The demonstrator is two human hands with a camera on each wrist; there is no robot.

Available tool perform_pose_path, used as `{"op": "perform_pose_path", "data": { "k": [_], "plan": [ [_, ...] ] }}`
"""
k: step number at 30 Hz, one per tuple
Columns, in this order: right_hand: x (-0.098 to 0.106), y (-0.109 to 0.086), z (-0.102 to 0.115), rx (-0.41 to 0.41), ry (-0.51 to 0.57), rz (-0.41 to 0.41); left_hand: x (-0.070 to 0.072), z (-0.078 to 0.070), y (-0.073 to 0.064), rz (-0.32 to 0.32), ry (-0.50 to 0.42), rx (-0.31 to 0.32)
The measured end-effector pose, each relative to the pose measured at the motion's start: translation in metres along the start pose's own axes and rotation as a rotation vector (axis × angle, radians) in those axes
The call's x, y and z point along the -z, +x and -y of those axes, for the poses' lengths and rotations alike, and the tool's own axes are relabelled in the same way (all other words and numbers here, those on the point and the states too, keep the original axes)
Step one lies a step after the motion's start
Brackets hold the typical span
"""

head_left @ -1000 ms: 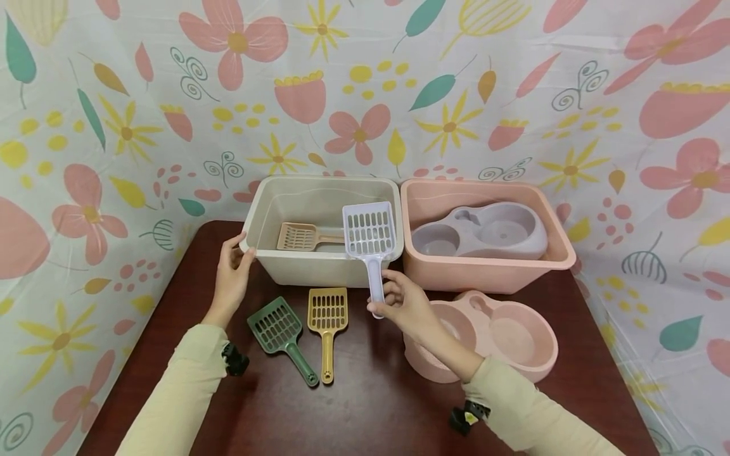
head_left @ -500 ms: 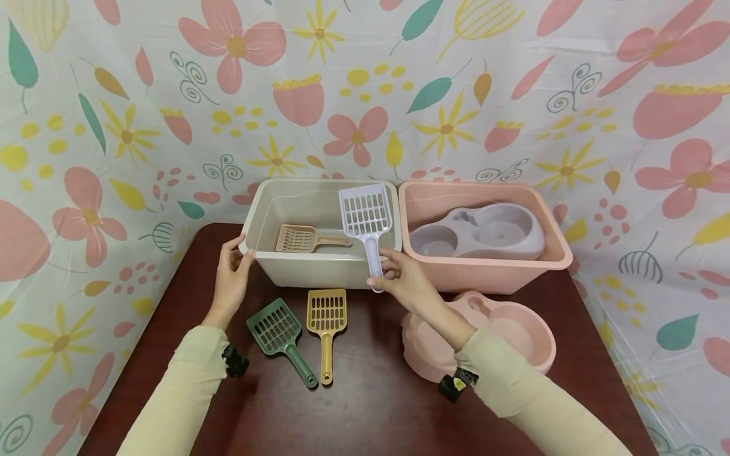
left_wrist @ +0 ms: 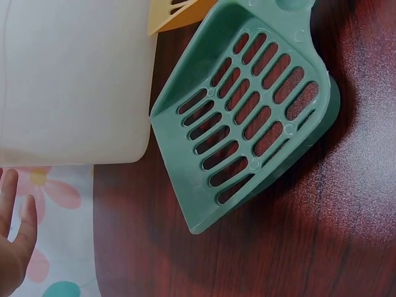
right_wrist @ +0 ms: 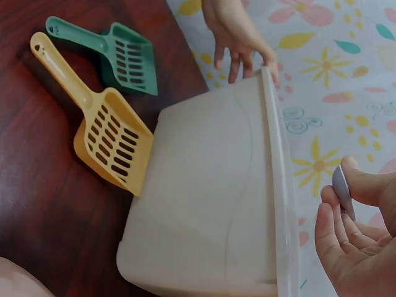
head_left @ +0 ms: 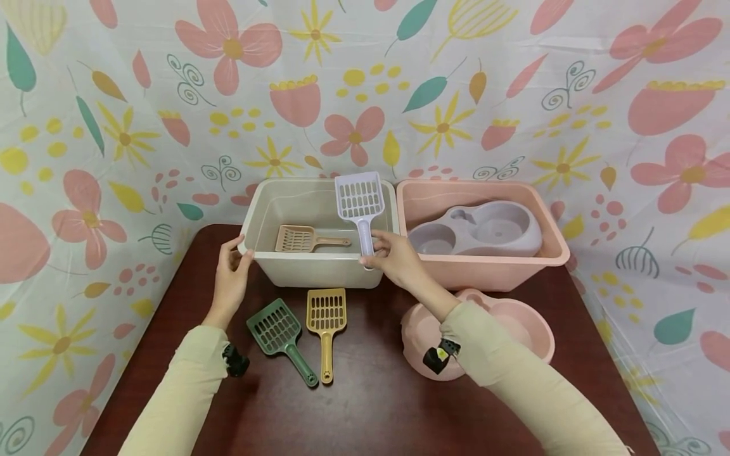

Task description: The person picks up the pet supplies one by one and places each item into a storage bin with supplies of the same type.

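Far left on the dark red-brown wood-grain surface (head_left: 365, 411), a pale-green sleeve w/ a black wrist camera (head_left: 235, 361) comes in from the front edge. Its left hand (head_left: 232, 278) is at the front-left corner of a light-grey plastic rectangular box (head_left: 319, 272), fingers loose & relaxed, touching the rim. Box sits nr the surface's back edge, left half. Inside, a tan plastic slotted scoop (head_left: 310, 240) lies on its floor, handle pointing right.

In front of the box, btwn it & the surface's front edge: a dark-green plastic slotted scoop (head_left: 289, 347), at a slant, then just right of it a mustard-yellow plastic slotted scoop (head_left: 326, 332), approx straight, handle toward front edge.

Next right, the lilac plastic slotted scoop (head_left: 363, 220) is up in the air, above the box's right part, slotted head up, tilted left. Right hand (head_left: 399, 259) grips its handle, thumb & fingers pinching.

Right of that, nr the back-right corner, a pink plastic rectangular box (head_left: 485, 269) w/ a grey-mauve double bowl (head_left: 464, 231) inside. In front, a pink plastic double bowl (head_left: 419, 323), partly hidden by the right sleeve.
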State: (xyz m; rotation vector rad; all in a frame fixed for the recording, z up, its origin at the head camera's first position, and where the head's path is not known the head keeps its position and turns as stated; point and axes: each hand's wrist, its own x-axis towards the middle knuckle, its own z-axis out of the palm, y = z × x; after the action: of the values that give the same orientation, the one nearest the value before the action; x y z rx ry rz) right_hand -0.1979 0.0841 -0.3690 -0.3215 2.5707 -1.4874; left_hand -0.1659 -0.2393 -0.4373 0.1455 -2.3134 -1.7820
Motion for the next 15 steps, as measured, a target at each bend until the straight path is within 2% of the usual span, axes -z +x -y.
{"op": "perform_pose_path", "data": {
  "k": [6,15],
  "plan": [
    [0.001,0.014,0.004,-0.008,-0.012,0.01,0.0,0.001,0.0,-0.005,-0.012,-0.012],
    [-0.001,0.035,0.006,-0.013,-0.088,0.024,0.001,0.0,0.0,0.006,-0.001,-0.011]
  ]
}}
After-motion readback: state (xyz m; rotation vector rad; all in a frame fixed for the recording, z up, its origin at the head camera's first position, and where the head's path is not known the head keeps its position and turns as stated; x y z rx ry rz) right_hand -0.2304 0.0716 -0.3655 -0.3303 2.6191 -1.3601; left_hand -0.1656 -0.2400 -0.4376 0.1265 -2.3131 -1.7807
